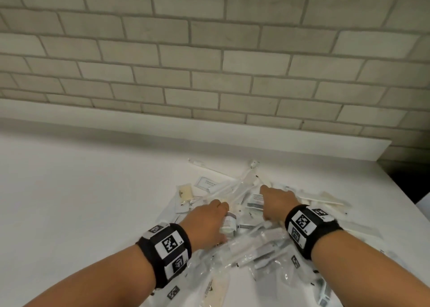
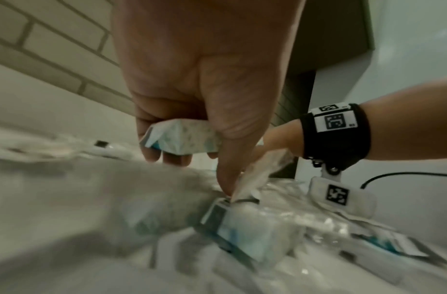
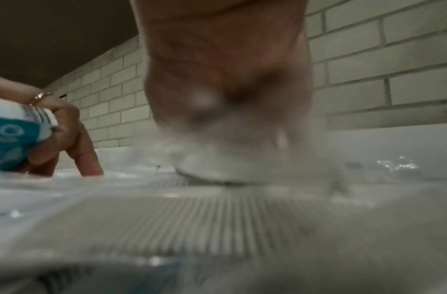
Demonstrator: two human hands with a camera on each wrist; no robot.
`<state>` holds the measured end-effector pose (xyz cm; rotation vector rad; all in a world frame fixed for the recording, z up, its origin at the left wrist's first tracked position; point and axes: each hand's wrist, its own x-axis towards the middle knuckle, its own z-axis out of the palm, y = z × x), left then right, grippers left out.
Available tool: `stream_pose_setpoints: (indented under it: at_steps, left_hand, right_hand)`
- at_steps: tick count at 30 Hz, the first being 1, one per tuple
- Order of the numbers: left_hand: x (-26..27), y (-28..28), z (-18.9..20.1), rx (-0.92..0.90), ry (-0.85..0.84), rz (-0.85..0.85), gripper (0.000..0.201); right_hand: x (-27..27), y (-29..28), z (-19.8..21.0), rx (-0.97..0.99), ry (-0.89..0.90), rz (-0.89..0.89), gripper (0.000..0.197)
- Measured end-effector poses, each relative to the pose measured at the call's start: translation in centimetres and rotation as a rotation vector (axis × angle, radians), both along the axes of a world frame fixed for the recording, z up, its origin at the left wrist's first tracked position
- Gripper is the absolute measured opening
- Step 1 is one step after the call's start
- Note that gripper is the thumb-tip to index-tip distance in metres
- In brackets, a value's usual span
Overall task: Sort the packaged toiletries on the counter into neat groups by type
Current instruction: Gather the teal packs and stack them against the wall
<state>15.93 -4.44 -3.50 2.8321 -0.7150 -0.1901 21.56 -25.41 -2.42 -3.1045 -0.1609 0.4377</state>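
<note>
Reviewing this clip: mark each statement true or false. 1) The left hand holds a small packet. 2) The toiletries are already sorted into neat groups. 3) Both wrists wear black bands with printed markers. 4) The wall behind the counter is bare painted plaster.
1) True: the left hand grips a small white and teal packet.
2) False: the toiletries lie in one mixed, overlapping pile on the counter.
3) True: a black marker band sits on the left wrist, another on the right hand's wrist.
4) False: the wall is pale brick-pattern tile.
</note>
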Motion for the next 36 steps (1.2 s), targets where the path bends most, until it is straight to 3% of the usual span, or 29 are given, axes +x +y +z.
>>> stream_pose_setpoints:
  at_steps: [3, 7, 15, 19, 23, 26, 28, 32, 36]
  left_hand:
    - [0.1, 0.5, 0.5, -0.05, 0.035, 0.171, 0.052]
    - [0.5, 1.7, 1.1, -0.178, 0.091, 0.342, 0.046]
    - [0.4, 1.0, 0.6, -0.044, 0.163, 0.291, 0.048]
    - [-0.3, -0.4, 0.2, -0.02, 0.188, 0.263, 0.064]
    - [-0.4, -0.6, 0.3, -0.055, 0.112, 0.267, 0.04]
    - [-0.3, 0.0, 0.6, -0.01, 0.159, 0.229, 0.034]
    - [-0.7, 0.0, 0.6, 0.066, 0.187, 0.173, 0.039]
    - [-1.2, -0.6, -0.2, 0.146, 0.076, 0.096, 0.052]
    - [-0.9, -0.4, 1.0, 0.183, -0.006, -0.005, 0.054]
  right_hand:
    - [0.3, -1.8, 0.7, 0.252, 0.034, -0.078, 0.035]
    - [0.6, -4.1, 2.4, 0.65, -0.05, -0.115, 0.029]
    - [-0.3, -5.5, 3.6, 1.003, -0.133, -0.144, 0.038]
    - [-0.5, -5.7, 3.2, 1.05, -0.077, -0.144, 0.034]
    - [-0.7, -6.0, 3.0, 1.091, -0.036, -0.158, 0.031]
    - [-0.9, -6.1, 2.8, 1.055, -0.018, -0.181, 0.032]
    - [-0.9, -5.8, 2.7, 1.071, 0.004, -0.216, 0.036]
    - [-0.9, -3.4, 2.7, 1.143, 0.045, -0.238, 0.031]
    - [0.4, 0.2, 2.7, 0.976, -0.018, -0.21, 0.017]
